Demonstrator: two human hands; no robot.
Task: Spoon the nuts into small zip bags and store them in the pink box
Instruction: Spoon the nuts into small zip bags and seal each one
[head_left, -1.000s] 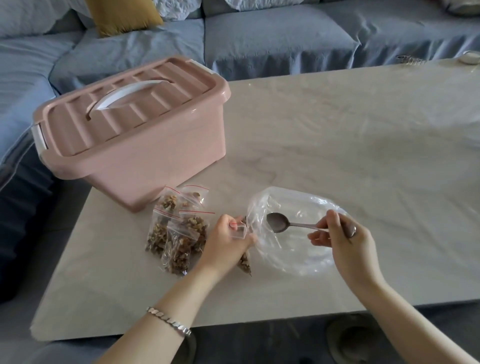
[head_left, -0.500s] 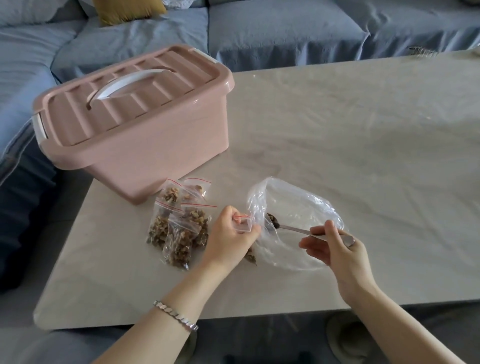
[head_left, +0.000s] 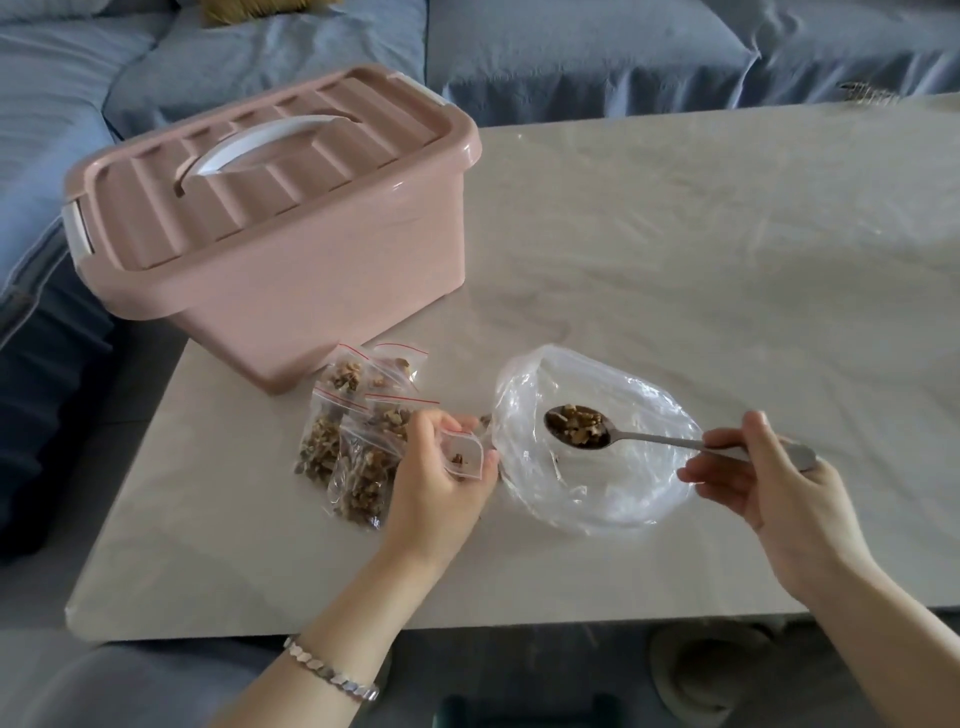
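1. We see a pale marbled table (head_left: 675, 249) spreading under both hands and away beyond them, with a blue sofa (head_left: 571, 47) past its far edge.
2. Up and to the left of our left hand sits the pink box (head_left: 291, 291), its ribbed lid closed and a white handle (head_left: 260, 143) lying flat in the lid's recess.
3. Between our two hands lies a large clear plastic bag (head_left: 597, 483), its mouth spread wide on the table; only a few crumbs show inside it.
4. Our right hand (head_left: 769, 483) pinches the end of a metal spoon (head_left: 654, 440) between thumb and fingers, the remaining fingers loosely curled beneath.
5. Our left hand (head_left: 441, 478) is closed around a small zip bag (head_left: 462, 457), holding its mouth open toward the spoon; a silver bracelet (head_left: 332, 670) circles that wrist.
6. Just left of the left hand, touching one another, lie the filled zip bags (head_left: 353, 441) with red seal strips, between that hand and the box.
7. The spoon's bowl hovers over the big bag, to the right of the left hand, heaped with chopped nuts (head_left: 576, 423).
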